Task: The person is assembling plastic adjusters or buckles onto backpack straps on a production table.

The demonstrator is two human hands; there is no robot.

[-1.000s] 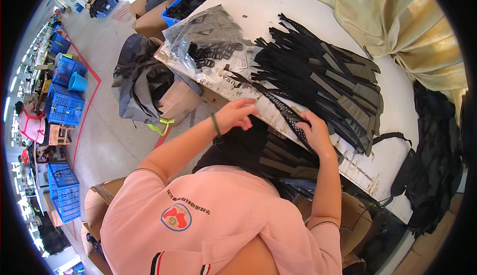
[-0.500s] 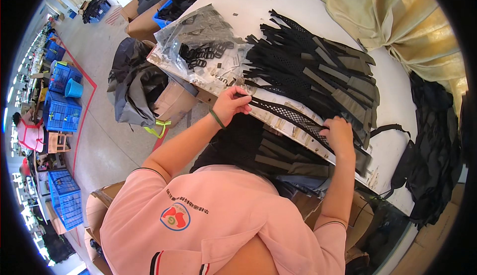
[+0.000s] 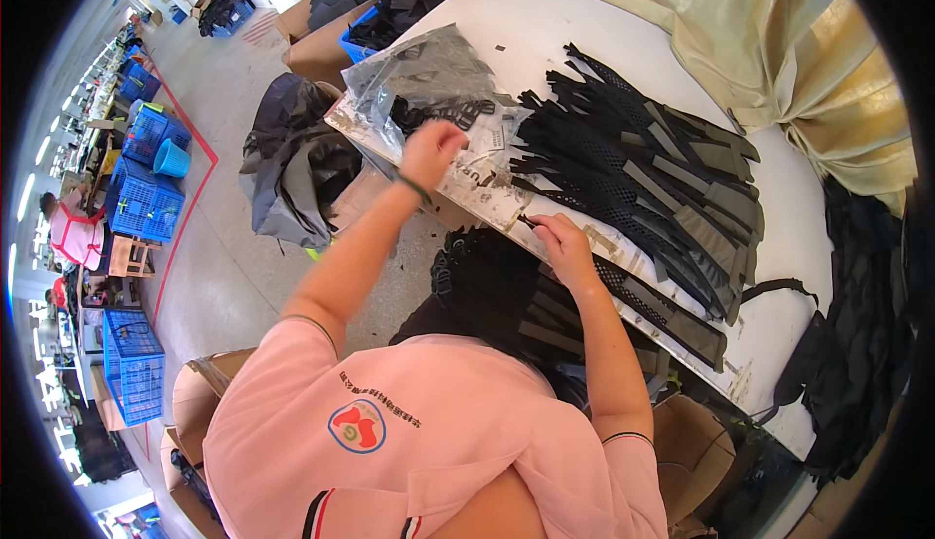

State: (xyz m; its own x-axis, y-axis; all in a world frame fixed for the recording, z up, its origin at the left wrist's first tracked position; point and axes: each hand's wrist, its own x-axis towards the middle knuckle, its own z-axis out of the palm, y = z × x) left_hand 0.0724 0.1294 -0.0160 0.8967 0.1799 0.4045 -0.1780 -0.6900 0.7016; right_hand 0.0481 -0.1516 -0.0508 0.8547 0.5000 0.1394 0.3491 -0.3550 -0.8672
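White table bears black straps; hands pinch a strap and reach buckles.

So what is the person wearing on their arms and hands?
Short pink sleeves with dark edging end above the elbows, so both forearms are bare. The left hand has a thin dark band at the wrist. The right hand wears nothing, and neither hand has a glove.

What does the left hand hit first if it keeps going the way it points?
Likely the clear plastic bag of black buckles: the left hand points up-table toward it, and small loose pieces lie right at its fingers. Depth is unclear, so it may pass above them.
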